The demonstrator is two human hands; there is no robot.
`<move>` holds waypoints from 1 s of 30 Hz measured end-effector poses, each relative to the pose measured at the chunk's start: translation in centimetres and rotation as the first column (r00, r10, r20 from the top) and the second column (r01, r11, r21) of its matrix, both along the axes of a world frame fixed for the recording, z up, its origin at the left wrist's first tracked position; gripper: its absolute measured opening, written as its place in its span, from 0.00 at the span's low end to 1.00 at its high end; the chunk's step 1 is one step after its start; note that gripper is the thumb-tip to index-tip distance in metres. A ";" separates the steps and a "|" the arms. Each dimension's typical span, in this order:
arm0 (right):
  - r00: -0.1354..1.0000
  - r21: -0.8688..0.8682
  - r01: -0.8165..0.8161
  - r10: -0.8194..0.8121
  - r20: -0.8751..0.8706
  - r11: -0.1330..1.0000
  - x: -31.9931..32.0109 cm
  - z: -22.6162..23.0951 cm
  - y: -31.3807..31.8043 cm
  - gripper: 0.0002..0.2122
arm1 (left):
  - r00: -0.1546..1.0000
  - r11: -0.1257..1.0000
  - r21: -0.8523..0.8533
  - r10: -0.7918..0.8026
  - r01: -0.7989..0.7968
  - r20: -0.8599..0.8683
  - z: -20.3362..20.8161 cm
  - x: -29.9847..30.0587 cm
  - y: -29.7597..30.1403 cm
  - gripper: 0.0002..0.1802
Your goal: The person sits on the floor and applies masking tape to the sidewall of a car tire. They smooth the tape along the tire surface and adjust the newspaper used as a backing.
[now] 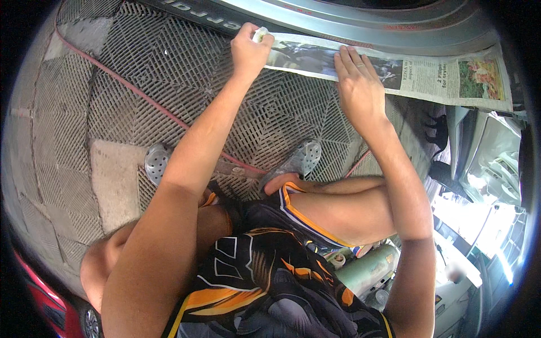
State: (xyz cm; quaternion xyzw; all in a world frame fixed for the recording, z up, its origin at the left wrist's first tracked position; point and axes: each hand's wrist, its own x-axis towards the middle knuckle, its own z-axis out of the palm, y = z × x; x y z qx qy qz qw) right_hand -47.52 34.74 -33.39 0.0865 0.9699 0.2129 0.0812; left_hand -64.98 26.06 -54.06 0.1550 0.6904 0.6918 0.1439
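Observation:
A long strip of newspaper (431, 79) runs along the lower edge of a grey car body panel (338, 25). At the strip's left end, my left hand (251, 53) is closed in a pinch on a small whitish-yellow piece that looks like masking tape (261, 35); the fingers partly hide it. My right hand (360, 76) lies flat on the middle of the newspaper, its fingers stretched out and close together. A pale band follows the paper's upper edge against the panel. Past my right hand, the printed end of the strip hangs at the right.
Grey ribbed floor mats (225, 107) spread below the panel, crossed by a reddish hose (132, 87). My feet are in grey clogs (304, 158). A greenish tank (369, 267) stands by my right leg. A dark cat-shaped figure (437, 132) and a red car (42, 293) are farther off.

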 end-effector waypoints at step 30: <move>0.983 0.153 0.153 -0.167 0.078 0.976 -0.7 2.9 -1.4 0.30 | 0.993 0.996 -0.083 -0.021 0.012 -0.117 0.3 1.0 0.1 0.11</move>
